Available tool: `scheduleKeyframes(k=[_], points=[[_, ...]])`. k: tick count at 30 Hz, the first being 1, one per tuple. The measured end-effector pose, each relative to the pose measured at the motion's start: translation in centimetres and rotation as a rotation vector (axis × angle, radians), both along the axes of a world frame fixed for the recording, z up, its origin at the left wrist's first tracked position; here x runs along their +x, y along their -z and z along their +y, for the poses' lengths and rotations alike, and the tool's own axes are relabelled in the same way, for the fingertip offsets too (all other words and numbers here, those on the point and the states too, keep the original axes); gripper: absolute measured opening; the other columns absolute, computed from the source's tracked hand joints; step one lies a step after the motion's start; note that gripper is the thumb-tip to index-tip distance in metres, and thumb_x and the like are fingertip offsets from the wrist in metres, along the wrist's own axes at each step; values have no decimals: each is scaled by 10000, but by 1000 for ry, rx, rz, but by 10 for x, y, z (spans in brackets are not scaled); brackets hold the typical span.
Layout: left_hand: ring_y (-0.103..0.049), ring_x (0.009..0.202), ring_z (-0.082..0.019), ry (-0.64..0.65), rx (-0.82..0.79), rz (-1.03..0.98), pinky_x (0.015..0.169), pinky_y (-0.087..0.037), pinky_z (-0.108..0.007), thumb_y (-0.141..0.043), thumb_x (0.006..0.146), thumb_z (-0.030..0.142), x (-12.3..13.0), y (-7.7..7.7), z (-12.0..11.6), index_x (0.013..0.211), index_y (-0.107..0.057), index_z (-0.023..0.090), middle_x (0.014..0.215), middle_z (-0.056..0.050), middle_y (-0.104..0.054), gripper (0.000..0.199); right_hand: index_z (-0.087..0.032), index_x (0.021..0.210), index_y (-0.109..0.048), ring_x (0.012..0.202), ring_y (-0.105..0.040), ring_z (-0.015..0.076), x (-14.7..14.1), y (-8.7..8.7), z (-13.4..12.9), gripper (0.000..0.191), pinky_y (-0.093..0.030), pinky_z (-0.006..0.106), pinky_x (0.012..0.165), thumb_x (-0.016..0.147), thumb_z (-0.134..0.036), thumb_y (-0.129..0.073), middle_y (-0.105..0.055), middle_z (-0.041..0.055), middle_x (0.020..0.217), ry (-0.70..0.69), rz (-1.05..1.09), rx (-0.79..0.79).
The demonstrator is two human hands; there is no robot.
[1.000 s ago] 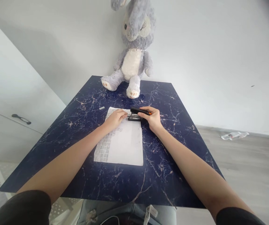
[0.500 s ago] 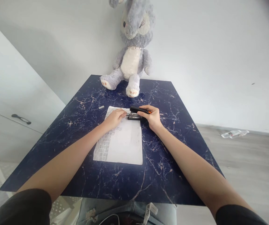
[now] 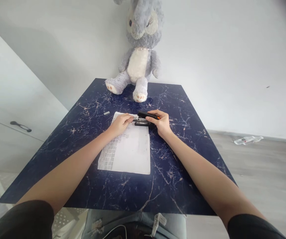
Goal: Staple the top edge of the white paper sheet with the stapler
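A black stapler (image 3: 142, 123) with an orange detail lies across the upper right part of a stack of printed paper (image 3: 133, 156), its top arm raised from its base. My right hand (image 3: 162, 123) is closed around the stapler's rear end. At the stapler's front, the fingers of my left hand (image 3: 121, 123) are pinched on a thin metal part between the two arms. My left hand also rests over the paper's upper edge. Left of the paper's top lies a small grey strip (image 3: 106, 113), which looks like staples.
The dark blue marbled table (image 3: 178, 186) carries a large grey plush rabbit (image 3: 138, 64) at its far edge, against the wall. To the left stands a white cabinet with a black handle (image 3: 21, 126). A clear plastic bottle (image 3: 245, 140) lies on the floor at right.
The whole view has shifted slightly. Both hands keep their holds at the stapler, and the paper stays in place on the table.
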State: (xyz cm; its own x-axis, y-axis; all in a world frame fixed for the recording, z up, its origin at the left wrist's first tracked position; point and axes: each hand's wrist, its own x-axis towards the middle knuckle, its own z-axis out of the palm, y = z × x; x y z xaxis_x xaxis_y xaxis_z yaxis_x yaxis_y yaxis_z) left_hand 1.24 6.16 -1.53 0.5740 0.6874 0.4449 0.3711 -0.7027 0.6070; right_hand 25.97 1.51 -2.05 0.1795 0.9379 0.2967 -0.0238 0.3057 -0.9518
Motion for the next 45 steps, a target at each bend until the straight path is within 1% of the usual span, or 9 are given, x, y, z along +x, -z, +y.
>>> scheduleKeyframes(k=[6,8,13,17,21,27,34,40,45], points=[[-608,679,-146,2,-110,-94,647,-437,-271,-582,1045,423,-2,-10,-5,930,-788,166,815,-40,-708,348,-243,873,-799,788,-703,204,1,-1,0,347,-575,365,763,610,-385,-976,-781,12,891,-29,63,-9],[-611,680,-146,8,-117,-100,644,-437,-271,-598,1031,425,-2,-13,-8,894,-795,162,817,-45,-722,356,-245,872,-801,788,-704,200,1,-1,1,349,-576,362,767,606,-381,-981,-782,11,898,-46,79,-6],[-660,732,-172,52,-104,-111,656,-465,-284,-634,1001,436,-2,-15,-11,899,-807,159,872,-66,-759,342,-247,867,-797,769,-705,190,2,-1,1,358,-581,354,753,591,-370,-989,-779,4,891,-82,121,-35],[-640,678,-160,108,-112,-86,621,-441,-276,-616,1014,426,-2,-17,-12,762,-762,157,776,-55,-730,396,-244,866,-803,757,-702,184,3,-4,0,357,-579,338,734,584,-357,-991,-780,0,870,-168,134,-61],[-623,657,-153,156,-153,-84,606,-437,-269,-639,1000,422,-4,-17,-12,766,-760,160,757,-46,-715,371,-244,870,-811,752,-704,182,4,-5,-1,360,-583,337,737,581,-357,-992,-787,3,874,-210,132,-75],[-631,663,-157,125,-148,-119,613,-446,-275,-647,996,407,-8,-15,-10,751,-771,161,754,-47,-724,368,-242,871,-814,742,-707,173,5,-3,2,354,-583,333,751,582,-337,-994,-788,-4,867,-209,157,-78],[-630,641,-153,133,-139,-108,588,-451,-267,-683,964,434,-5,-19,-13,752,-772,172,729,-44,-727,348,-242,875,-808,750,-717,186,5,-2,2,374,-589,347,748,576,-366,-995,-787,2,865,-203,131,-82],[-623,615,-151,138,-151,-91,567,-456,-264,-677,963,468,-4,-22,-14,710,-758,172,701,-47,-718,398,-250,880,-805,779,-722,196,6,-3,2,386,-596,352,751,570,-382,-992,-792,3,890,-193,123,-82],[-632,614,-148,154,-165,-95,584,-471,-263,-690,956,422,-4,-23,-14,728,-773,172,705,-45,-726,348,-245,860,-802,752,-713,183,6,-3,2,362,-588,342,741,572,-352,-993,-786,-2,870,-200,147,-78]])
